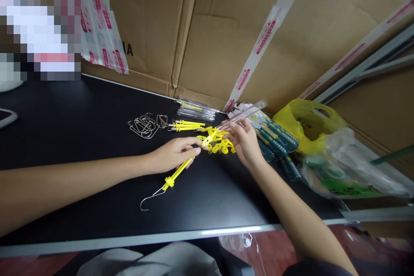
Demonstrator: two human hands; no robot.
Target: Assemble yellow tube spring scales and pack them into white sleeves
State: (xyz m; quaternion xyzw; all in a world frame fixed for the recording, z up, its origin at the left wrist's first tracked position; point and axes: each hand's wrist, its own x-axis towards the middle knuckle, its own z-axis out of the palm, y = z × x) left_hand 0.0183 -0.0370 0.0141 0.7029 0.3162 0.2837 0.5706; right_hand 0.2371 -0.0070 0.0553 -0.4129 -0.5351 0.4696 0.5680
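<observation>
My left hand point(181, 152), fingers closed, grips a yellow plastic rod point(181, 170) with a metal wire hook point(146, 202) hanging from its lower end. A flat yellow clip point(209, 139) sticks out above those fingers. My right hand point(243, 140) is closed on a clear plastic tube point(247, 112) that slants up to the right. The tube's lower end is close to the yellow clip; whether they are joined I cannot tell. Small yellow round pieces point(223, 146) lie in a pile beneath both hands. Just beyond are yellow rods with metal springs point(187, 125).
Loose wire hooks point(144, 127) lie left of the rods. Clear tubes point(197, 111) rest by the cardboard wall point(220, 43). Dark printed packages point(278, 136), a yellow bag point(304, 116) and a clear plastic bag point(349, 168) crowd the right of the black table point(106, 125).
</observation>
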